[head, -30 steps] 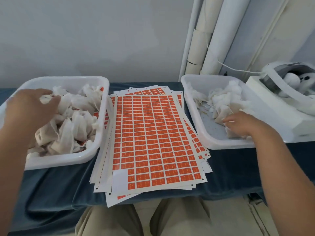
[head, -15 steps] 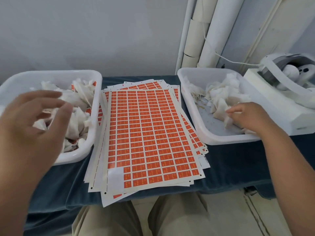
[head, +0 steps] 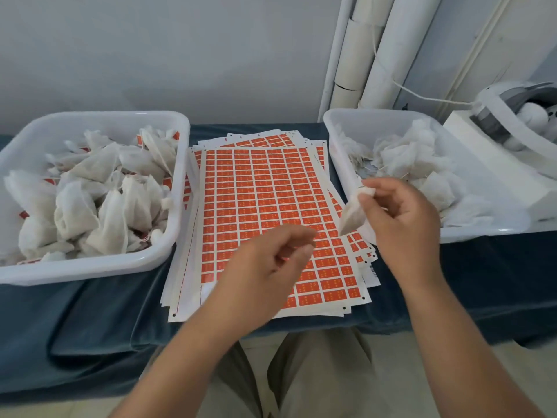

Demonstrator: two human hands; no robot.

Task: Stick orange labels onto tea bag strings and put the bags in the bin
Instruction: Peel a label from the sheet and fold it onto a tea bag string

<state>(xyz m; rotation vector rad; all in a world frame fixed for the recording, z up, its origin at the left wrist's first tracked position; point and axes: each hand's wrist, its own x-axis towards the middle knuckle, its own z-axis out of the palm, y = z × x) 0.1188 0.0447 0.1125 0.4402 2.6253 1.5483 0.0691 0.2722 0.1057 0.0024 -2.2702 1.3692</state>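
A stack of orange label sheets (head: 265,203) lies in the middle of the blue-covered table. My right hand (head: 401,218) pinches a white tea bag (head: 352,215) by its top, holding it above the right edge of the sheets. My left hand (head: 268,267) hovers over the lower part of the top sheet, fingers loosely curled and holding nothing. The white bin on the left (head: 90,267) holds several tea bags with orange labels (head: 99,203). The white bin on the right (head: 482,230) holds several unlabelled tea bags (head: 416,158).
A white machine (head: 512,146) stands to the right of the right bin, with a cable running to the wall. White pipes (head: 376,52) rise behind the table. My knees (head: 301,381) are below the table's front edge.
My right hand lifted a tea bag out of the right bin and carried it left over the sheets. My left hand moved from the left bin to the middle of the sheets.
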